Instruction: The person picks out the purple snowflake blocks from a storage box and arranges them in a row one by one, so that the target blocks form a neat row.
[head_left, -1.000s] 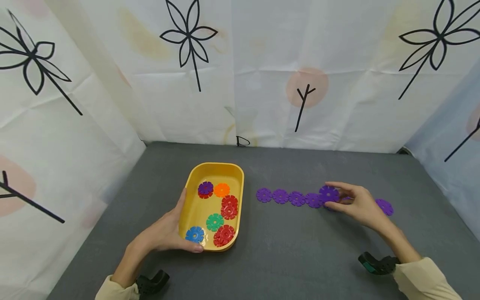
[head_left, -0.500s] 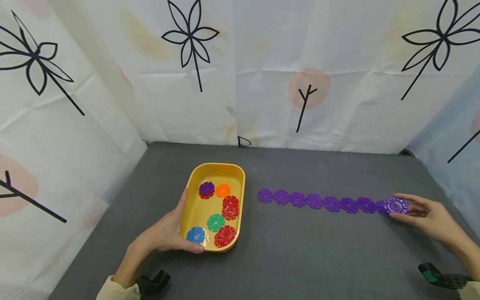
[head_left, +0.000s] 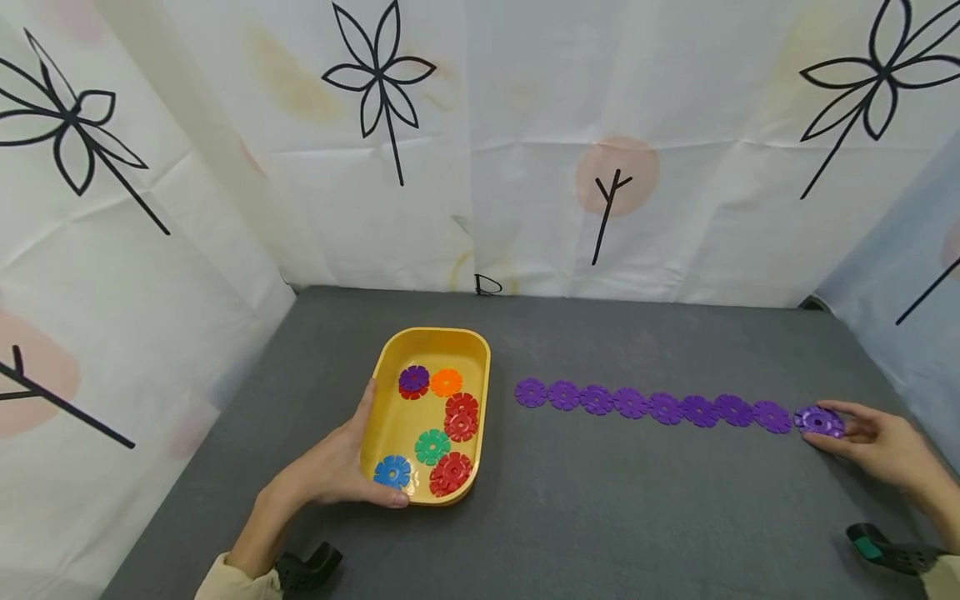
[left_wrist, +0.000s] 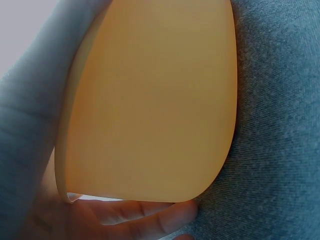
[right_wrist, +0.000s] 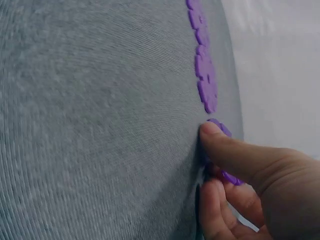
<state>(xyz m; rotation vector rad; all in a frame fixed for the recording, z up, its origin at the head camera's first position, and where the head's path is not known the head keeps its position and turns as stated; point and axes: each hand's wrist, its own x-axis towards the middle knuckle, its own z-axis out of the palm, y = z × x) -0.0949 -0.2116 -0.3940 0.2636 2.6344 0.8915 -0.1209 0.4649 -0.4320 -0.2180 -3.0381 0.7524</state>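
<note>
My left hand (head_left: pixel 330 467) grips the near left corner of a yellow tray (head_left: pixel 486 367), thumb along the near rim and fingers along the left side. Inside lie flat notched flower-shaped discs: a blue disc (head_left: pixel 392 472), a green disc (head_left: pixel 432 447), an orange disc (head_left: pixel 446 382), several red discs (head_left: pixel 450 473) and a purple one on a red one. At the right end of a row of purple discs (head_left: pixel 665 408), my right hand (head_left: pixel 885 446) pinches a purple disc (head_left: pixel 819 422) by its edge, low over the table. A small gap separates it from the row.
The grey table (head_left: pixel 600 517) carries the tray on the left and the purple row to its right. White patterned curtains (head_left: pixel 525 208) stand behind and at both sides. Each wrist wears a black band (head_left: pixel 892 554).
My right hand has moved right from the row's middle to its end with a purple disc, then lowered it just beyond the last one. The left hand and tray stay put.
</note>
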